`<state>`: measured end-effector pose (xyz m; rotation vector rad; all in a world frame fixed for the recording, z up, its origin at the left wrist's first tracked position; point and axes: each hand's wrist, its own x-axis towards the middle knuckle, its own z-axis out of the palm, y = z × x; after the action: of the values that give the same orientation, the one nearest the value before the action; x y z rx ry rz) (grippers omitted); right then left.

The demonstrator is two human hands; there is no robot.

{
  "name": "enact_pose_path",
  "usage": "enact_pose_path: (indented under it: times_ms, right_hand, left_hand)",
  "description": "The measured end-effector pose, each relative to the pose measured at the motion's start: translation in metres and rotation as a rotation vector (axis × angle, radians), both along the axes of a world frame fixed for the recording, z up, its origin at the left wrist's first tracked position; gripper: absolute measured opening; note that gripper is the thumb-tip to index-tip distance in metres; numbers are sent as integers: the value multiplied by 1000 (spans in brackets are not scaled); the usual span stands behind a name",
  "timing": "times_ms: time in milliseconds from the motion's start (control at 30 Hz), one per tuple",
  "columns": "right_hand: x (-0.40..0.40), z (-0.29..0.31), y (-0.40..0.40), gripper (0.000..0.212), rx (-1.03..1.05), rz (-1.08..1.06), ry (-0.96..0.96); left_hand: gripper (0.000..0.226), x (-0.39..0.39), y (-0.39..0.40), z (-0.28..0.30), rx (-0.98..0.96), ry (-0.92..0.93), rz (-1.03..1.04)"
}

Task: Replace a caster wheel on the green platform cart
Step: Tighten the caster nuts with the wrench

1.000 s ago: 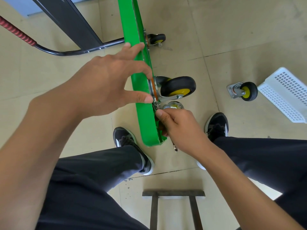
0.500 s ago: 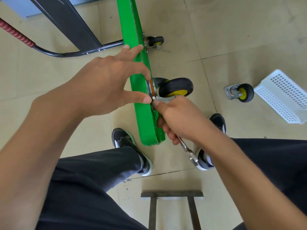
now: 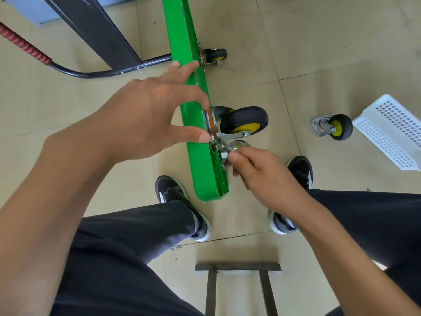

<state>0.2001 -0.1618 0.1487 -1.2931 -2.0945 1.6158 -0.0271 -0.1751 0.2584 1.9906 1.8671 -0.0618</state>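
The green platform cart stands on its side edge between my feet. A black caster wheel with a yellow hub sits on its underside. My left hand grips the cart's deck, fingers over the top edge and thumb pressed on the caster's mounting plate. My right hand is closed on a small metal wrench at a bolt just below that plate; the wrench handle is hidden in my fist. A loose caster lies on the floor to the right.
A white perforated basket lies at the right edge. A second mounted caster sits further along the cart. The cart's black handle tube with a red grip lies at left. A dark metal frame stands by my legs.
My right hand swung the wrench at the bolt: its handle pointed down toward my shoe half a second ago and is now hidden in my fist. My left hand kept its grip.
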Motion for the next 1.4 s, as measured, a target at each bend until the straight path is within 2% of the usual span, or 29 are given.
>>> enact_pose_path:
  times_ms: [167, 400, 533, 600, 867, 1033, 1167, 1300, 1400]
  right_hand:
    - [-5, -15, -10, 34, 152, -32, 75]
    - [-16, -16, -13, 37, 208, -47, 95]
    - [-17, -13, -12, 15, 19, -191, 154]
    - [-18, -12, -13, 13, -20, -209, 151]
    - [-25, -4, -13, 16, 62, -137, 39]
    - [-26, 9, -13, 33, 69, -116, -36]
    - [-27, 24, -5, 45, -55, -76, -61]
    - [-27, 41, 9, 42, -427, -108, 2]
    - [-27, 47, 13, 41, -557, -126, 59]
  left_hand:
    - [67, 0, 0, 1, 9, -10, 1]
    - [67, 0, -1, 1, 11, 2, -7]
    - [67, 0, 0, 1, 2, 11, -2]
    - [67, 0, 0, 1, 0, 9, -2]
    - [68, 0, -1, 1, -4, 28, -1]
    - [72, 2, 1, 3, -7, 36, -6]
    - [71, 2, 0, 2, 1, 26, -10]
    - [71, 0, 0, 0, 12, 35, -27]
    - [70, -1, 0, -1, 14, 43, -36]
